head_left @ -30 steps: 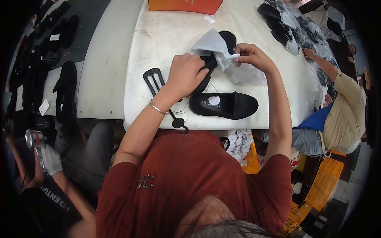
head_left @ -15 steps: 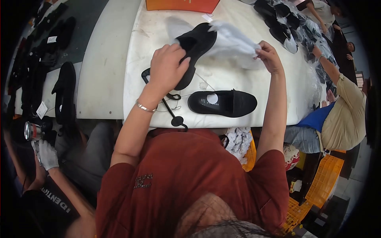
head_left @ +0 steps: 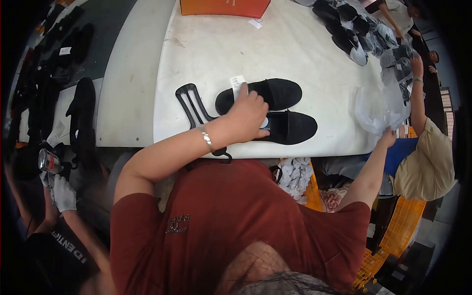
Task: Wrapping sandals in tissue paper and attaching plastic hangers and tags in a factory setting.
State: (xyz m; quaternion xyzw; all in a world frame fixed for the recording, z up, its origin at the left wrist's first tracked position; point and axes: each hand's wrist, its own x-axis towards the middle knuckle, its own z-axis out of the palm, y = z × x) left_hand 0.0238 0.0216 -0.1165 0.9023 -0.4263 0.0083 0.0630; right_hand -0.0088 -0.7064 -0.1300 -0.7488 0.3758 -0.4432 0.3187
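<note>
Two black slip-on shoes lie side by side in front of me, the far shoe [head_left: 280, 93] and the near shoe [head_left: 297, 128], toes to the right. My left hand [head_left: 246, 115] rests across their heel ends, thumb over the near shoe and fingers spread over the far one. One fingertip touches a white paper tag [head_left: 237, 82] at the far shoe. Out to the right, my right hand [head_left: 388, 138] grips the lower edge of a translucent plastic bag [head_left: 373, 110]. A black plastic shoe hanger [head_left: 186, 89] lies left of the shoes, partly hidden beneath my left forearm.
An orange box [head_left: 226, 7] stands at the table's far side. Black shoes in plastic [head_left: 346, 34] are heaped at the right, where a person's arm [head_left: 419, 93] reaches in. Left, a gloved co-worker [head_left: 65, 194] holds a can beside more shoes. Yellow crates [head_left: 403, 221] stand below right.
The far shoe has come down from its raised, upright position to lie beside the near one. My left hand moved with it toward me; my right hand swung the plastic bag far right.
</note>
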